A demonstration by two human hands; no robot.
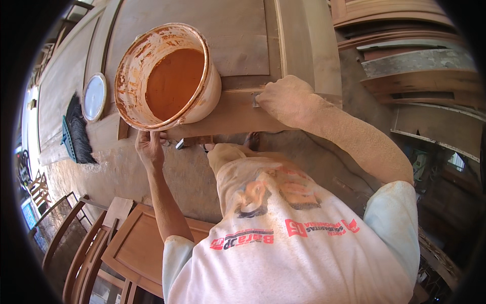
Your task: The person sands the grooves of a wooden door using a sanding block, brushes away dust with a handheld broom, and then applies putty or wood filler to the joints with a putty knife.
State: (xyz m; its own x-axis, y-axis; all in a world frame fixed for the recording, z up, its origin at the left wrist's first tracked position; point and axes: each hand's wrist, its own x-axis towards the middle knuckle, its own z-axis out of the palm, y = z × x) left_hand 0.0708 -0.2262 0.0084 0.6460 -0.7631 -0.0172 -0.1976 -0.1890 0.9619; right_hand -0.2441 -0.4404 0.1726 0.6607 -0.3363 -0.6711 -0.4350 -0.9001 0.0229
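Observation:
A large whitish bucket [215, 96], smeared with orange-brown and part filled with orange-brown liquid, stands on a wooden panelled door [238, 45]. My left hand [150, 147] is at the door's near edge, just below the bucket's rim. Its fingers are curled and partly hidden, so what they grip does not show. Over the door's near right part, my right hand [288, 101] is closed in a fist. A small grey piece [255, 99] shows at its fingertips; I cannot make out what it is. Dust coats the right forearm.
A round pale lid [94, 97] and a black-bristled brush with a teal back [76, 133] lie left of the bucket. Wooden frames and a panel [147, 248] stand at lower left. Stacked boards [425, 83] fill the right side. A dark cable [334, 157] runs across the floor.

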